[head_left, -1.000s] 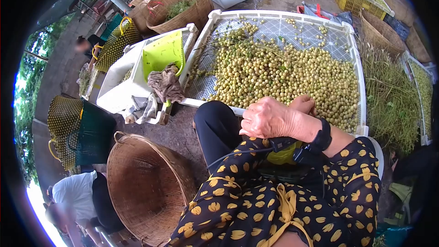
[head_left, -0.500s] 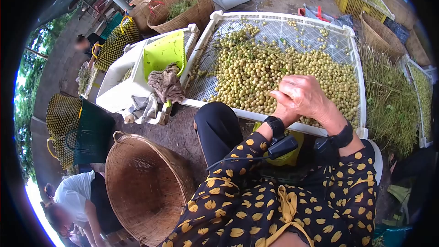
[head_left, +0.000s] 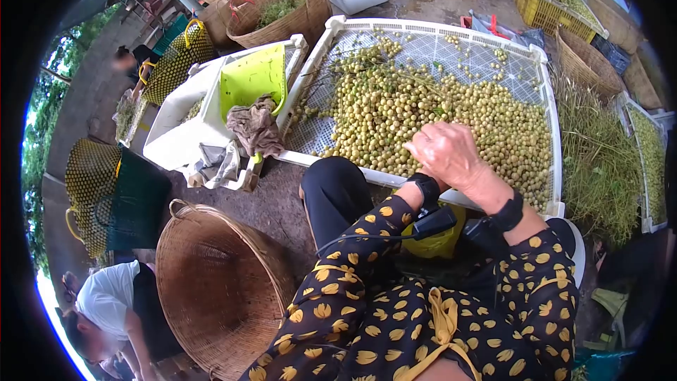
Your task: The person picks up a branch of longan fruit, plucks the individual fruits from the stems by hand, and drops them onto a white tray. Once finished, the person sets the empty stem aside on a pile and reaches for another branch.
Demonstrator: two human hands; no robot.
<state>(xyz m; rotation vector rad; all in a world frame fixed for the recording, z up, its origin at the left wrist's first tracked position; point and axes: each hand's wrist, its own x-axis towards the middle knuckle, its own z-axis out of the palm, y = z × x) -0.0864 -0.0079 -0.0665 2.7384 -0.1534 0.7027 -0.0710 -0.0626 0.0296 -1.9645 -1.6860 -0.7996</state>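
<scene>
Right hand [head_left: 446, 153] overlaps left hand [head_left: 440, 183] over a white tray [head_left: 556, 141] of fruit [head_left: 381, 109] among baskets [head_left: 215, 293], grips unclear

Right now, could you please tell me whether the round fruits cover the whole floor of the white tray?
No, patches of bare mesh show near the far rim of the white tray, beyond the heaped round fruits.

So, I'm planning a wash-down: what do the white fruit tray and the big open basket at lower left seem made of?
The tray: probably plastic, smooth with low sheen, given its regular, moulded-looking lattice. The basket: likely bamboo or cane, dull brown, with woven strips.
</scene>
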